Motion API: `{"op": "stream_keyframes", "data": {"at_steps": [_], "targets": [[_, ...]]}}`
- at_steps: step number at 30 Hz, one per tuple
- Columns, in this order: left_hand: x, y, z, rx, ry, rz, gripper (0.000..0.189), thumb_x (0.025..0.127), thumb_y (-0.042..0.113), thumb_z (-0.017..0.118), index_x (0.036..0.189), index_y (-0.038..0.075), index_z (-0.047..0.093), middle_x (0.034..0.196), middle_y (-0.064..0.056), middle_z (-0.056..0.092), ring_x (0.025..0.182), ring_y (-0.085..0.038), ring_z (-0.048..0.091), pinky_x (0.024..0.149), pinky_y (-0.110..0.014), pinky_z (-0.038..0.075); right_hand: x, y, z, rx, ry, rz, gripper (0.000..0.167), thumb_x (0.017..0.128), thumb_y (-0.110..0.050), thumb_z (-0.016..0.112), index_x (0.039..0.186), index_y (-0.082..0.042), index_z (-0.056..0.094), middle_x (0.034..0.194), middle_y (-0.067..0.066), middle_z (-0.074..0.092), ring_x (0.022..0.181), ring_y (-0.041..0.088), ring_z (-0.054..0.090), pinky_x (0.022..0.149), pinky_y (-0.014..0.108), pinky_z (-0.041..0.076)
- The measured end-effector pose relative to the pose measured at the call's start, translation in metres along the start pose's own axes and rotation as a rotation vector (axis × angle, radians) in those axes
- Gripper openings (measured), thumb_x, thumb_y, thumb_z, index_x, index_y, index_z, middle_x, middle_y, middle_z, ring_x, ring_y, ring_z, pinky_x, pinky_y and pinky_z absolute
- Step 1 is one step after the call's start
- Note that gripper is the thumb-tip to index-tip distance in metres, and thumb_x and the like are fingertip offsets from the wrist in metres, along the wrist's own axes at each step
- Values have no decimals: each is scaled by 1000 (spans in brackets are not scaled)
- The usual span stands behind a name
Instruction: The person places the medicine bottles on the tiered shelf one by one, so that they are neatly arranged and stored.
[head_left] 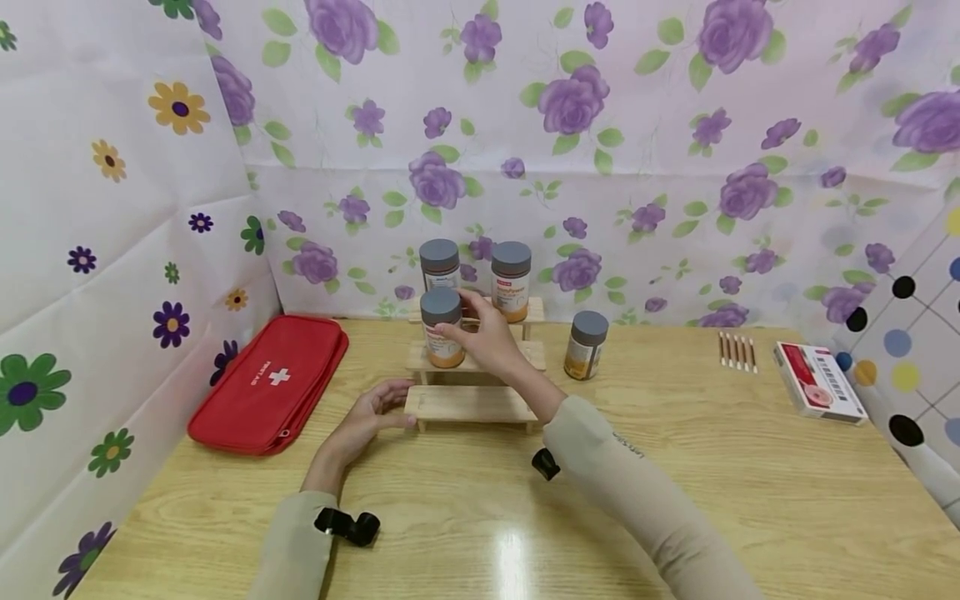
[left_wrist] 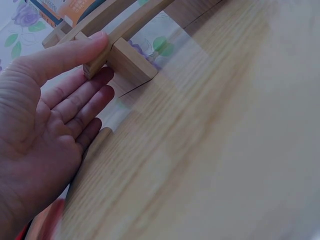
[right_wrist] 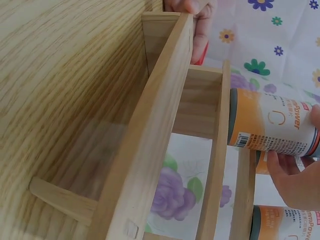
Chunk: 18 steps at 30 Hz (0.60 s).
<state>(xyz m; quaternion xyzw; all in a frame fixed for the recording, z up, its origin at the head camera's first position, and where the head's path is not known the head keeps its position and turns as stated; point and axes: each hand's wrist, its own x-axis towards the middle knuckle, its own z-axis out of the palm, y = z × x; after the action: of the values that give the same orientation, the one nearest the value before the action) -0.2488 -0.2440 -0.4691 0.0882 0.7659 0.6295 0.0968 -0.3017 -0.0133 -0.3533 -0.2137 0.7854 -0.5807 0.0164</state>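
Note:
A three-step wooden rack [head_left: 472,404] stands before the back wall. My left hand [head_left: 371,417] grips the left end of its lowest step; in the left wrist view the thumb [left_wrist: 92,47] lies on the board's edge, fingers beside the end. My right hand [head_left: 491,337] holds a grey-lidded supplement bottle [head_left: 440,306] upright at the left of the middle step. The right wrist view has this bottle's orange-and-white label [right_wrist: 272,120] and its base right at the step. Two similar bottles, one left [head_left: 439,257] and one right [head_left: 511,283], stand on the top step.
Right of the rack, another grey-lidded bottle [head_left: 587,346] stands on the wooden table [head_left: 675,483]. A red first-aid pouch [head_left: 266,383] lies at the left. Several cotton swabs [head_left: 738,352] and a red-and-white box [head_left: 820,382] lie at the far right.

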Motion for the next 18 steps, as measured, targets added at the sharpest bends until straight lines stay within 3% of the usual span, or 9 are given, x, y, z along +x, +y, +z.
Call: {"op": "stream_keyframes", "data": {"at_steps": [13, 18], "targets": [[1, 0, -1, -8, -6, -1, 65, 85, 9, 71, 143, 0, 43, 142, -25, 48, 116, -11, 51, 93, -21, 45, -3, 0, -2, -19, 10, -10, 65, 92, -25, 68, 148, -11, 39, 138, 15, 51, 126, 30, 53, 104, 43, 47], [1, -2, -1, 2, 2, 1, 65, 85, 10, 72, 143, 0, 43, 137, -18, 54, 115, -8, 51, 93, -21, 45, -6, -2, -7, 25, 10, -21, 62, 93, -23, 67, 147, -9, 40, 139, 17, 50, 130, 33, 50, 105, 44, 46]]}}
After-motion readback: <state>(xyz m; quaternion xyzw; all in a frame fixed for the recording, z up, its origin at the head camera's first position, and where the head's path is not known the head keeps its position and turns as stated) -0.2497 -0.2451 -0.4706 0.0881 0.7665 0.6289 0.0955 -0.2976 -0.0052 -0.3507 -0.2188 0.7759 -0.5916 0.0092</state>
